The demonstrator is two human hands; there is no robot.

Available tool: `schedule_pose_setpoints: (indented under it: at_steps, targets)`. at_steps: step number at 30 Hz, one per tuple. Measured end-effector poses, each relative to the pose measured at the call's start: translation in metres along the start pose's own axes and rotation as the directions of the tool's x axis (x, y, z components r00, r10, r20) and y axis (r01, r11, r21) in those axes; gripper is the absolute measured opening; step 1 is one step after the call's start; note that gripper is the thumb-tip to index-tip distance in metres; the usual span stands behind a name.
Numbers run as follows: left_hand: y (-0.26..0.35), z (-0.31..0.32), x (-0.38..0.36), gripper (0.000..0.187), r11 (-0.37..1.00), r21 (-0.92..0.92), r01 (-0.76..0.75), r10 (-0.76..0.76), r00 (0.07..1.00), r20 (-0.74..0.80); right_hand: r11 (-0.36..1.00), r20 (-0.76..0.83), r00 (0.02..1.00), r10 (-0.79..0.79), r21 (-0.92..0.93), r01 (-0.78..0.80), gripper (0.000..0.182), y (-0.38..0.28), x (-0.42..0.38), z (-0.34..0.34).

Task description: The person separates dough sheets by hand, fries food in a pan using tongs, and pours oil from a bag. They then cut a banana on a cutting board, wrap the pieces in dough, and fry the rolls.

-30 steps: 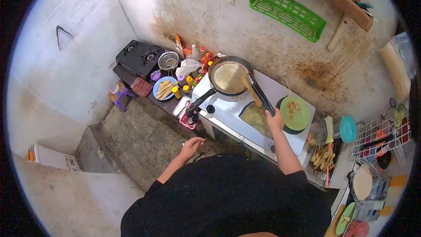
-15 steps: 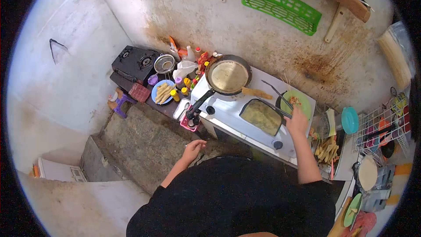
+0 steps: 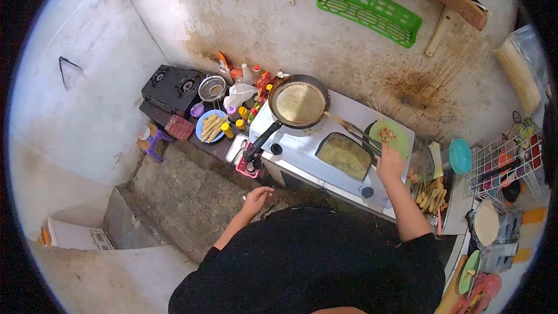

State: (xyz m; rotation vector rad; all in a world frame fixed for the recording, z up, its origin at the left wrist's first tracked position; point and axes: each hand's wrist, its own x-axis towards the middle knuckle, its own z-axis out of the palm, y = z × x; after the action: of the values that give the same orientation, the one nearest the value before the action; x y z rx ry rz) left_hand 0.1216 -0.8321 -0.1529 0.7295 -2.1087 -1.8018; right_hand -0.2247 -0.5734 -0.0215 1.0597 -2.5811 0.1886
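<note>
My right hand (image 3: 390,161) is closed around dark tongs (image 3: 365,138), over the right part of a white stove (image 3: 289,161). The tongs' tips reach left to a long brown strip (image 3: 335,118) right by the rim of a frying pan (image 3: 275,103); whether they grip it I cannot tell. Shiny, pale oil (image 3: 299,103) shows in the pan. Just beyond my right hand, a green plate (image 3: 401,134) bears reddish bits and thin skewers. My left hand (image 3: 256,200) hangs low before the stove, fingers loosely bent and holding nothing.
Left of the stove are a blue plate of pale rolls (image 3: 211,128), yellow-capped bottles (image 3: 227,131), a strainer (image 3: 212,88) and a black two-burner stove (image 3: 173,89). To the right stand a wire rack (image 3: 485,177) and a teal bowl (image 3: 460,156). A green shelf (image 3: 369,11) hangs above.
The tongs have swung down and left, their tips now alongside the brown strip. The strip has shifted and turned beside the pan. My left hand stays about where it was.
</note>
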Motion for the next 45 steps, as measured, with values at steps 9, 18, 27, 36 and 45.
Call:
schedule_pose_setpoints:
  at_steps: [9, 18, 27, 36, 45]
  targets:
    - [-0.003, -0.003, 0.001, 0.019, 0.998, 0.024, -0.051, 0.051, 0.999, -0.001, 0.914, 0.132, 0.924, 0.358, 0.154, -0.376, 0.044, -0.006, 0.031, -0.009]
    - [0.003, -0.004, -0.003, 0.018, 0.999, 0.028, 0.03, -0.03, 1.0, 0.007, 0.847, 0.25, 0.872, 0.42, 0.236, -0.476, 0.046, -0.011, 0.018, 0.028]
    - [0.001, 0.004, 0.007, 0.019, 0.999, 0.024, 0.035, -0.037, 0.994, 0.106, 0.906, 0.261, 0.9, 0.35, 0.15, -0.396, 0.059, -0.034, -0.015, 0.051]
    - [-0.006, 0.004, 0.015, 0.019, 0.999, 0.054, 0.007, -0.014, 0.991, 0.133, 0.734, 0.322, 0.881, 0.348, 0.491, -0.47, 0.044, -0.031, -0.034, 0.027]
    - [-0.008, 0.002, 0.012, 0.021, 0.993, 0.111, 0.033, -0.047, 0.991, 0.124, 0.144, 0.822, 0.404, 0.402, 0.379, -0.914, 0.04, 0.036, -0.03, 0.001]
